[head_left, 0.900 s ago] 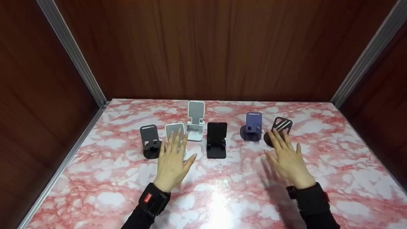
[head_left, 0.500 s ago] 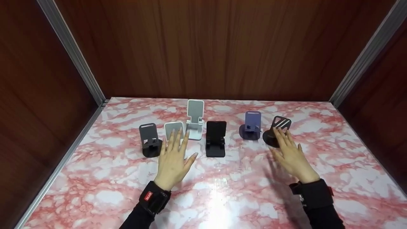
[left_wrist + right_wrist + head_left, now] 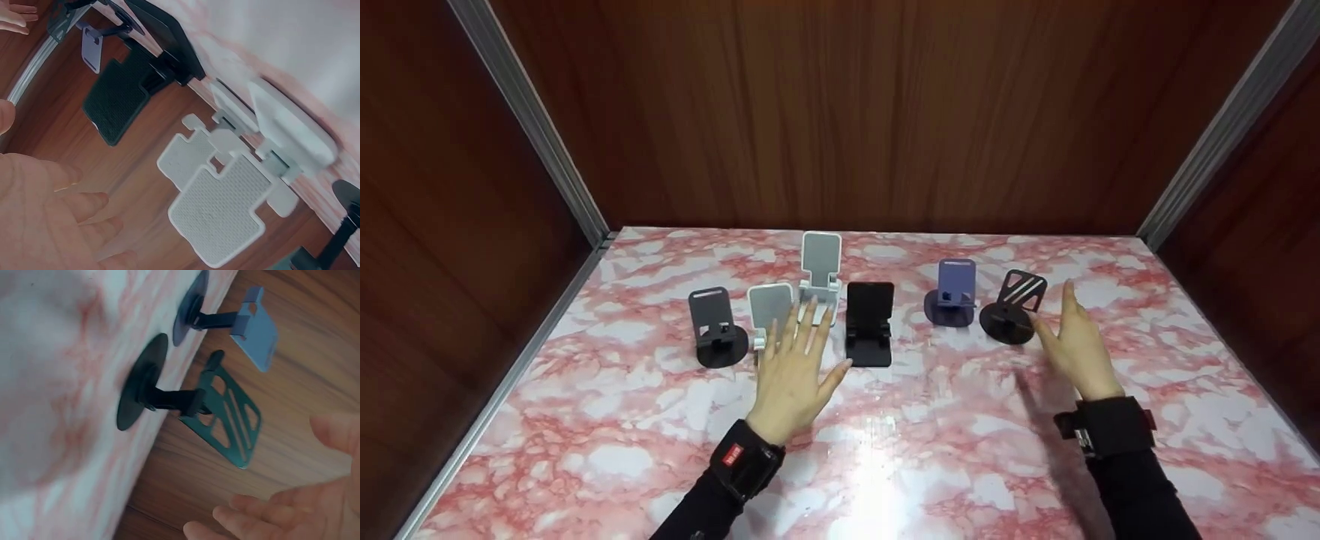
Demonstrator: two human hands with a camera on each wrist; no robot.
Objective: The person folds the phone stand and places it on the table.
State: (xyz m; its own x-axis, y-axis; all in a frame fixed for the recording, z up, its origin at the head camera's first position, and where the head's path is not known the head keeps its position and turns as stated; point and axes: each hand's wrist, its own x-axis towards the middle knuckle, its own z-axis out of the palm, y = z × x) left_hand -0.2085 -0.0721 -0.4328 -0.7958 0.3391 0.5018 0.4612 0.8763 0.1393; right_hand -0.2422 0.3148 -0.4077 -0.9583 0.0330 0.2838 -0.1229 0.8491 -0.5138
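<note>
Head view: left hand (image 3: 795, 371) over silver stand (image 3: 769, 306).

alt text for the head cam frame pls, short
Two open hands hover over a pink marbled table beside a row of six small phone stands. The left hand is before a white stand; the right hand is beside a black slotted stand.

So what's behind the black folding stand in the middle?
Behind the black folding stand there is bare marble tabletop, then the wooden back wall. The taller white stand sits just behind and left of it. The strip of tabletop directly behind its backplate is hidden.
</note>
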